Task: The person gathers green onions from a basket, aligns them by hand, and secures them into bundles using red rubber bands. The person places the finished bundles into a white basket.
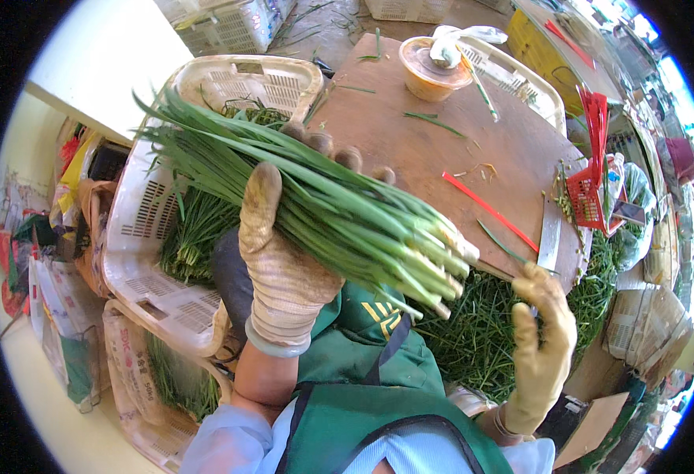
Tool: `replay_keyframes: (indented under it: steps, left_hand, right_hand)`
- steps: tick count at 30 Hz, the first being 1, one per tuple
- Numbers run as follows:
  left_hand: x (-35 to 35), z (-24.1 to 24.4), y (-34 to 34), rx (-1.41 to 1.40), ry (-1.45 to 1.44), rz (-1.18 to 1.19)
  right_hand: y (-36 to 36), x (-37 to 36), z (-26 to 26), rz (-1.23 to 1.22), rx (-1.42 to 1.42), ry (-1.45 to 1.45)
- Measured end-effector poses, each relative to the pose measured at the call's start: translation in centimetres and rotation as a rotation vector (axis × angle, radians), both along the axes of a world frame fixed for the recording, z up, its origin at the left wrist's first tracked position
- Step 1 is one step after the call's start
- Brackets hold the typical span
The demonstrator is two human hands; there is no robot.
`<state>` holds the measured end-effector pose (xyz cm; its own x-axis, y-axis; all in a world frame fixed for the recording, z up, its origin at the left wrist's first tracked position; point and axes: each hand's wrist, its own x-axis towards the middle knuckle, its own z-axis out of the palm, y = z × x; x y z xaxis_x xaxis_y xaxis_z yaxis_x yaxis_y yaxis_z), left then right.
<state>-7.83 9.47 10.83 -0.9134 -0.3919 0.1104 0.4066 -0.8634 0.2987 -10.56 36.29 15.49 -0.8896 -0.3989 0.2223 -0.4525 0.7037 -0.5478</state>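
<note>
My left hand (291, 260), in a soiled knit work glove, is closed round a thick bunch of long green leafy vegetables, probably garlic chives (323, 207). The leaf tips point to the upper left and the pale cut stem ends to the lower right. My right hand (539, 349), in a yellowish glove, is raised at the right beside the board's edge, fingers bent; whether it holds a thin leaf at its fingertips I cannot tell. Near its fingertips a knife blade (549, 231) lies on the wooden board (382, 101). A red strip (489, 210) lies left of the blade.
A white plastic crate (145, 237) with bunched greens stands at the left. On the board are a lidded plastic tub (433, 71) and leaf scraps. A red basket (584, 198) holding red strips is at its right edge. Loose greens (471, 332) are heaped below the board.
</note>
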Motion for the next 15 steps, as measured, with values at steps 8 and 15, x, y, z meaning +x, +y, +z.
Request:
replay_keyframes:
  steps: [8,15]
  left_hand:
    - [0.4,-0.7,1.8,0.097,0.171,-0.246]
    - [1.1,-1.6,2.6,0.047,-0.056,-0.293]
  right_hand:
    - [-6.0,-1.8,1.8,0.402,-0.202,-0.312]
    - [-5.3,-1.0,-0.6,0.265,-0.499,-0.717]
